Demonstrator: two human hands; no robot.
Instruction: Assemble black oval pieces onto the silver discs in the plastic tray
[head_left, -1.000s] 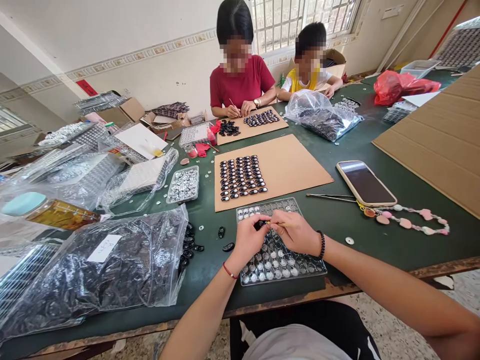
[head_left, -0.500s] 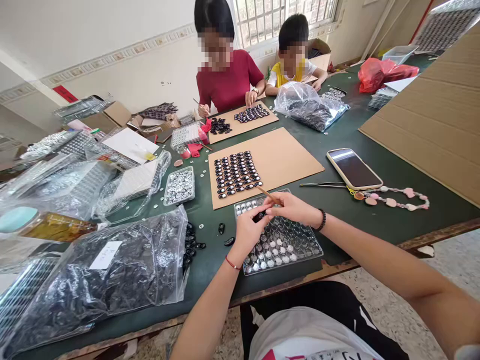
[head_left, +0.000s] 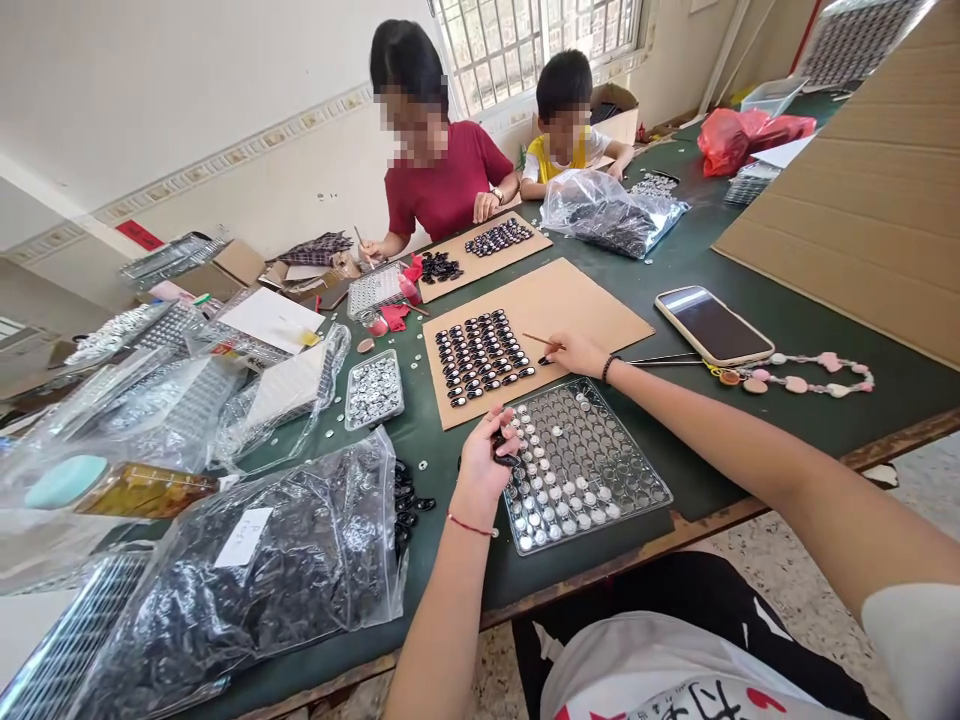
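Your left hand [head_left: 486, 462] pinches a black piece [head_left: 504, 452] between thumb and fingertips at the near left edge of the clear tray [head_left: 637, 470]. Your right hand [head_left: 576, 352], farther off, grips a thin stick [head_left: 541, 341] with fingers pressed together, its tip over the cardboard sheet [head_left: 592, 300] just right of the rows of black pieces [head_left: 480, 355].

Open green table [head_left: 757, 420] right of the plastic tray [head_left: 592, 470] up to the phone [head_left: 712, 325] and bead string [head_left: 810, 382]; hemmed in left by the bulging bag [head_left: 255, 570], ahead by the cardboard sheet [head_left: 592, 305].
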